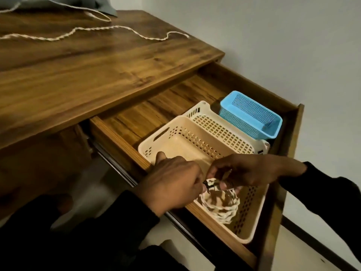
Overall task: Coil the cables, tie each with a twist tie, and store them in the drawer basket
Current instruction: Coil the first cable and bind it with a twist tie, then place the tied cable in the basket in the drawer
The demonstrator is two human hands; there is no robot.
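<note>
Head view of an open wooden drawer pulled out from under a wooden desk top. Three baskets sit in the drawer: a large cream basket nearest the viewer, a second cream basket just behind and touching it, and a small blue basket at the far right corner, beside the second.

A coiled cable, pale and twisted like rope, lies inside the large cream basket near its front wall. A dark twist tie stands at the upper left edge of the coil, where both hands meet.

The left hand reaches in over the drawer's front left edge with its fingers curled; its fingertips pinch at the twist tie, and its thumb points toward the basket's rim. The right hand comes in from the right above the basket, its fingers bent down onto the top of the coil and grasping it at the tied spot. Both forearms wear dark sleeves.

On the desk top, well apart from the drawer, a loose cable lies uncoiled in a long wavy line, with another loose cable looping behind it near a grey cloth at the far edge. A pale wall stands to the right.
</note>
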